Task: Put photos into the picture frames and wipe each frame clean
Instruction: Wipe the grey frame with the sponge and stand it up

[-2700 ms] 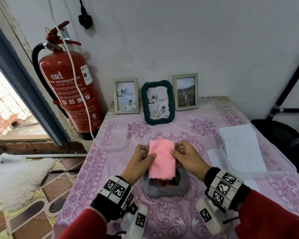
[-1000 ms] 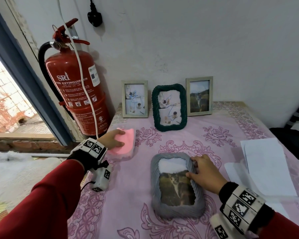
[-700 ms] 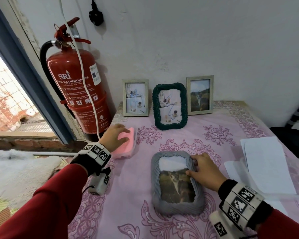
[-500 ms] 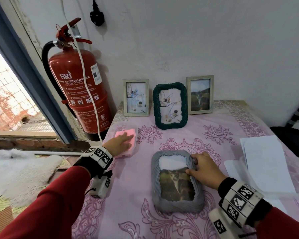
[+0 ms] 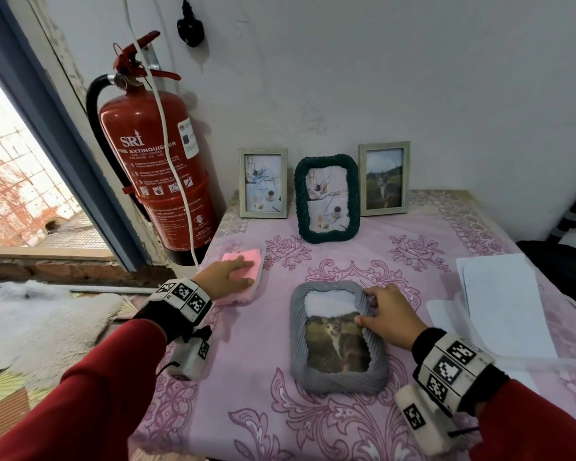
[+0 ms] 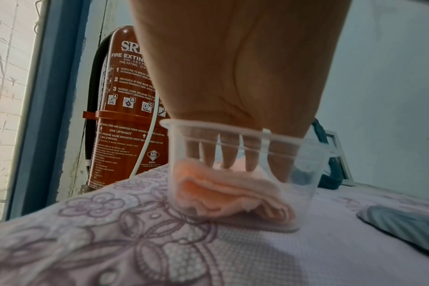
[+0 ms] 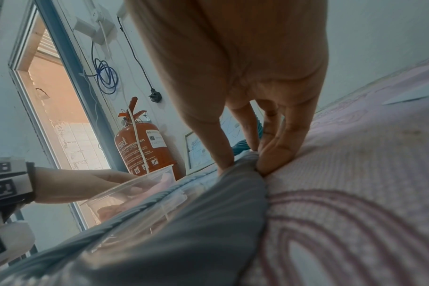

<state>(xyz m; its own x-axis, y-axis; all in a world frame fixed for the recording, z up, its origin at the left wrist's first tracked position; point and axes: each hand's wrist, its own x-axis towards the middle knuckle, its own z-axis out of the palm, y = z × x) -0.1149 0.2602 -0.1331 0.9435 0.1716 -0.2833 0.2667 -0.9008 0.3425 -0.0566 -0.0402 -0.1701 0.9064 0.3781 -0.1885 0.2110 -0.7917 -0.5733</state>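
A grey ribbed picture frame lies flat on the pink tablecloth with a cat photo in it; white backing shows above the photo. My right hand pinches the frame's right edge between thumb and fingers, which the right wrist view shows close up on the grey frame. To the left, my left hand reaches into a clear plastic container. Its straight fingers rest on the folded pink cloth inside.
Three filled frames lean on the back wall: a pale one, a dark green one and another pale one. A red fire extinguisher stands beyond the table's left edge. White papers lie in a clear tray at right.
My left hand took the pink cloth off the grey frame, carried it left and set it down in the clear container. My right hand stayed on the frame's right edge.
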